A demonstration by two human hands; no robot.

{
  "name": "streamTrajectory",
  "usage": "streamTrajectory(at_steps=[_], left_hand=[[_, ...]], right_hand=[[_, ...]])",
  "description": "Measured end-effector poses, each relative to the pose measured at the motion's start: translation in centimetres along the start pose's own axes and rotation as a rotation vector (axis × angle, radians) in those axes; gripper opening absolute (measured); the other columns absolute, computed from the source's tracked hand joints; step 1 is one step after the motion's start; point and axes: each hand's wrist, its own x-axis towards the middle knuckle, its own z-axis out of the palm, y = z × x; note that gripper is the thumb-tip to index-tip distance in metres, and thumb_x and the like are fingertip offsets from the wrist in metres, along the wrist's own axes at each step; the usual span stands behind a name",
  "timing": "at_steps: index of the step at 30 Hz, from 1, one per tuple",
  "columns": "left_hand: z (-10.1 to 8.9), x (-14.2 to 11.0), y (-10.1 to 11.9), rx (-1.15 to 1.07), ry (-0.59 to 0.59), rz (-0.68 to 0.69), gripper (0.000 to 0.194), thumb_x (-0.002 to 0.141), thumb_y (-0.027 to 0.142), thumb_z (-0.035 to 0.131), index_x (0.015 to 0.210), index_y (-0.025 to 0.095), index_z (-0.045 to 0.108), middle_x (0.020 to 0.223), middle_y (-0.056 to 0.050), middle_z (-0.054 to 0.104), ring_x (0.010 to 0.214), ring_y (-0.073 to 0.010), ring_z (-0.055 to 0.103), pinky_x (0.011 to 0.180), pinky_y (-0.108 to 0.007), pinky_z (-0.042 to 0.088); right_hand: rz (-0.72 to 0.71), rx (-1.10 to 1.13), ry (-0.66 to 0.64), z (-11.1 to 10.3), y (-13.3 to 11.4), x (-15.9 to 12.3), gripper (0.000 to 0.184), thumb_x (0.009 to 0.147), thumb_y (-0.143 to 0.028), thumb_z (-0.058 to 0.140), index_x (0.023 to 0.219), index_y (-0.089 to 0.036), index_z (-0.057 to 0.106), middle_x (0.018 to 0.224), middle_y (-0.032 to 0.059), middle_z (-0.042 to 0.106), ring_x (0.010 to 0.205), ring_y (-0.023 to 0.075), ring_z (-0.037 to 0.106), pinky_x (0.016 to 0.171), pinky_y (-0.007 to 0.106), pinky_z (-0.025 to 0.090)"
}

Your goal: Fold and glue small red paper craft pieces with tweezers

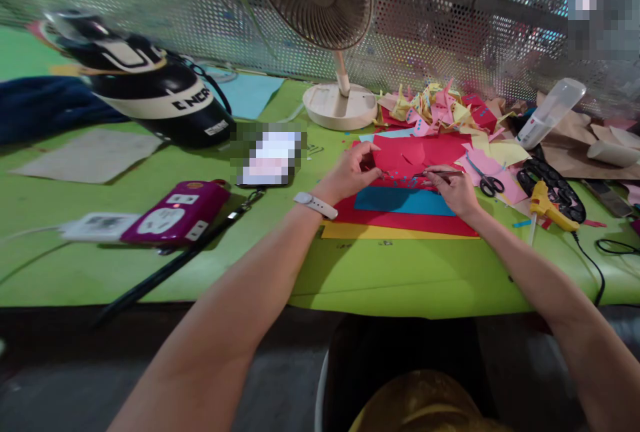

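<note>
The red paper (435,149) is held between the fingertips, its near strip marked with small blue bits—work on it looks partly done. Its left edge is met by the curved fingers of the left hand (347,175); whether they are pinching or only pressing cannot be told. A slim tool (459,173) is gripped in the bent fingers of the right hand (453,191), its tip laid at the speckled strip. Just nearer than the fingers, a blue sheet (405,202) and a yellow sheet (400,231) appear unworked. Beyond them, cut scraps (443,109) are heaped—much cutting seems finished. Scissors (493,185) are left right of the right fingers, unheld.
</note>
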Motion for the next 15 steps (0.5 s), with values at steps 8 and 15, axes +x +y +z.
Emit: streamTrajectory(at_steps=[8, 15], left_hand=[[0.11, -0.01, 0.05, -0.016, 0.0, -0.008, 0.025, 0.071, 0.026, 0.066, 0.091, 0.02, 0.052, 0.079, 0.0, 0.061, 0.071, -0.0146, 0.059, 0.062, -0.026, 0.047], [0.01, 0.02, -0.18, -0.025, -0.009, -0.019, 0.028, 0.071, 0.029, 0.069, 0.091, 0.02, 0.051, 0.077, 0.001, 0.059, 0.07, -0.0142, 0.058, 0.062, -0.026, 0.046]], right_hand=[[0.007, 0.002, 0.023, 0.06, 0.14, 0.13, 0.026, 0.086, -0.046, 0.061, 0.09, -0.021, 0.071, 0.092, 0.0054, 0.076, 0.086, 0.0214, 0.074, 0.065, 0.028, 0.058], [0.009, 0.01, 0.028, 0.07, 0.35, 0.07, 0.03, 0.087, -0.05, 0.06, 0.092, -0.022, 0.07, 0.09, 0.0048, 0.076, 0.084, 0.0208, 0.075, 0.065, 0.028, 0.058]])
